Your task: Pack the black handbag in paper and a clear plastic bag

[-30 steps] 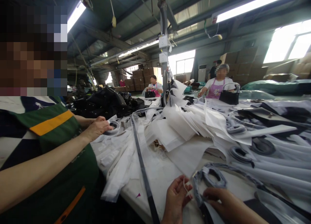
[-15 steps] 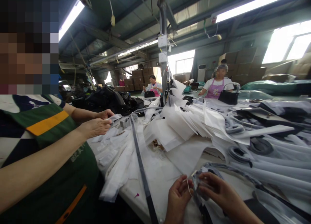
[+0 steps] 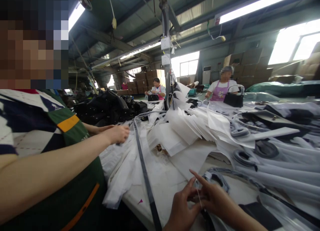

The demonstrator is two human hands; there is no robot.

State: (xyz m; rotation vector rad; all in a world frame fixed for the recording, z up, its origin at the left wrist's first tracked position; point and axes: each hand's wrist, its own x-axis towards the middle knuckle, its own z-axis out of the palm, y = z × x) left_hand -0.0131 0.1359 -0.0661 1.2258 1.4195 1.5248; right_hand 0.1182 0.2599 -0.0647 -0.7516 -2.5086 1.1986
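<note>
A thin white band (image 3: 199, 198) is stretched upright between my two hands at the bottom of the view. My left hand (image 3: 182, 206) pinches it, thumb and fingers bent together. My right hand (image 3: 220, 197) presses against the left fingertips, its index finger stretched out and the others curled around a black strap (image 3: 208, 221), which hangs below. The right hand's grip is partly hidden. Behind it lies a grey coiled strap (image 3: 217, 178) in clear wrapping, with a long length running off to the right.
White sheets (image 3: 185, 127) are heaped mid-table. A long dark strap (image 3: 143, 161) crosses the table (image 3: 135, 197) toward me. At left a co-worker's hand (image 3: 120, 134) works over white strips. Wrapped rolls (image 3: 266, 149) lie right; black bags (image 3: 107, 105) are piled behind.
My hands have come together, and my right index finger now stretches past the left fingertips. The white loop is drawn into a straight line. The co-worker's arm has moved right.
</note>
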